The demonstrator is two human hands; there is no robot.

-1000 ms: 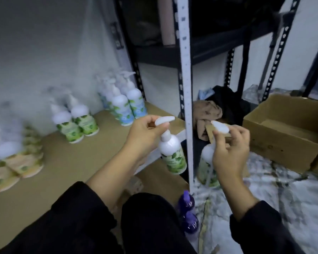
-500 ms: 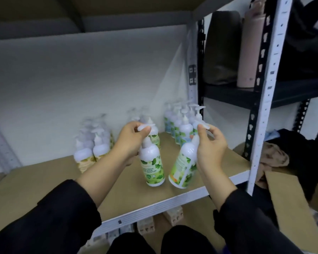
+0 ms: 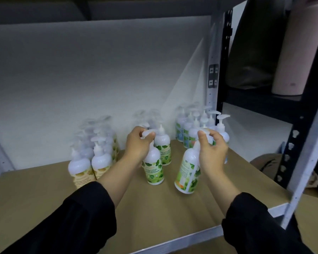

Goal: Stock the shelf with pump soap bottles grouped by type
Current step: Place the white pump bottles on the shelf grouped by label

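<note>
My left hand (image 3: pixel 137 143) grips the pump head of a white bottle with a green leaf label (image 3: pixel 153 170), upright on or just above the brown shelf board (image 3: pixel 154 213). My right hand (image 3: pixel 212 149) holds the pump of a second green-label bottle (image 3: pixel 188 173), which hangs tilted above the board. Just behind the left one stands another green-label bottle (image 3: pixel 163 146). A cluster of yellow-label bottles (image 3: pixel 92 160) stands at the left. Blue-label bottles (image 3: pixel 193 129) are grouped at the back right corner.
A white upright post (image 3: pixel 301 171) marks the shelf's right front corner. Beyond it, a black rack (image 3: pixel 290 99) carries a dark bag (image 3: pixel 253 44) and a pinkish cylinder (image 3: pixel 297 52). A white wall (image 3: pixel 81 70) closes the back.
The view has risen from the floor to the shelf. Both hands have carried their green-label bottles up over the board and further back toward the green-label bottle there.
</note>
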